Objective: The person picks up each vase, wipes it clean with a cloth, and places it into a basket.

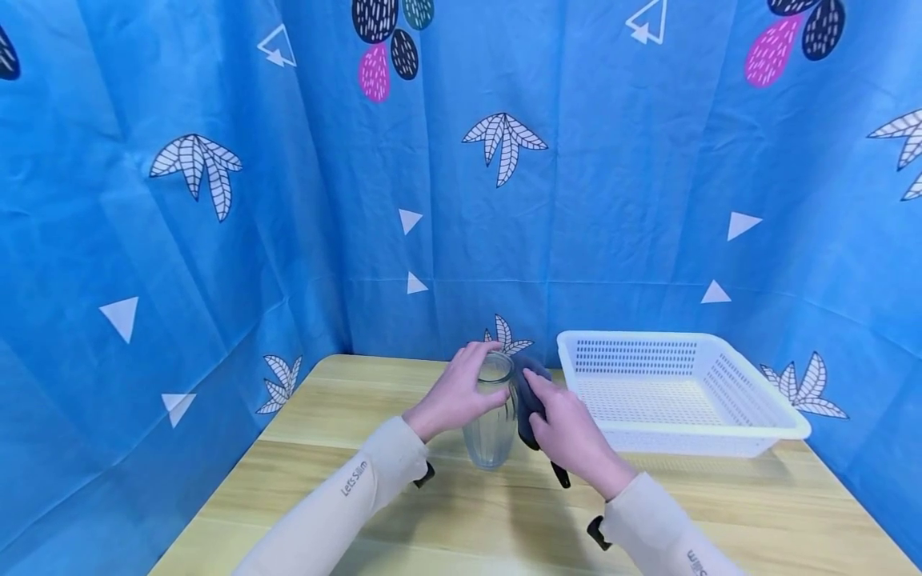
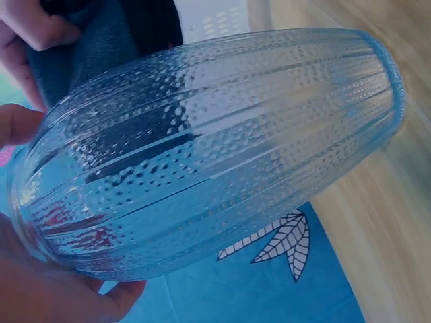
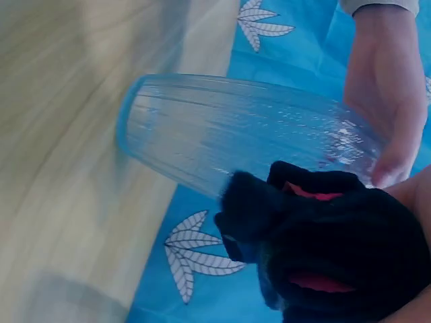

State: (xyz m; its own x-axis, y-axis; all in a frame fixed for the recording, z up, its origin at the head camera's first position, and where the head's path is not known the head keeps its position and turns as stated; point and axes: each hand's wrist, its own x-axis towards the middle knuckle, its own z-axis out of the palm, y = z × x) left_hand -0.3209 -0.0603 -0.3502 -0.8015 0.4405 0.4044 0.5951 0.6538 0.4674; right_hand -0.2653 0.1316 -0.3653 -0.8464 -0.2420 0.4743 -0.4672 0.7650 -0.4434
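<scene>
A clear ribbed glass vase point(image 1: 490, 436) with a dimpled surface stands upright, its base close over the wooden table. My left hand point(image 1: 464, 392) grips it around the neck, thumb on the near side and fingers on the far side. In the left wrist view, the vase point(image 2: 222, 148) fills the middle. My right hand point(image 1: 572, 436) holds a bunched dark cloth point(image 1: 531, 412) against the vase's right side, with a black end hanging below. Seen from the right wrist, the cloth point(image 3: 337, 235) is thick and black, with pinkish-red showing in its folds, and overlaps the vase's upper part.
A white perforated plastic basket point(image 1: 691, 440) sits on the right of the table, just beyond my right hand. The wooden table point(image 1: 346, 400) ends at a blue patterned curtain point(image 1: 461, 240) behind and along the sides.
</scene>
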